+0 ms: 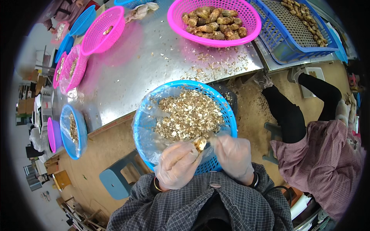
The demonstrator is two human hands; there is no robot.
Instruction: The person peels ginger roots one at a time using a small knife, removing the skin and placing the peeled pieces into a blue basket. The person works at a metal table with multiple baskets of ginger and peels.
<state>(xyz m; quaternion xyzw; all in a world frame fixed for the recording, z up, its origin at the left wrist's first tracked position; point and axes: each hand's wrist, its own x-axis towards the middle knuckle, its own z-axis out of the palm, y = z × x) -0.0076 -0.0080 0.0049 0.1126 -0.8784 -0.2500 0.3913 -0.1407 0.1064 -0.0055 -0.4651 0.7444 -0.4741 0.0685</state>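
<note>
My left hand (177,164), in a clear plastic glove, holds a brown root-like piece (200,143) with a pale cut face. Just right of it is my gloved right hand (234,157), its fingertips pinched by the piece; motion blur hides whether a tool is between them. Both hands are over the near rim of a blue plastic basket (232,115) lined with a clear bag. Inside the basket lies a heap of brown and white shavings (190,115). Beyond it, on the metal table, a pink basket (215,43) holds many brown pieces with rough skin.
Scraps lie scattered on the metal table (130,75). Other pink (99,43) and blue baskets stand along its left side. A blue crate (289,49) with knobbly pieces is at the upper right. A co-worker in a checked smock (326,161) sits at right. A plastic stool (115,180) stands lower left.
</note>
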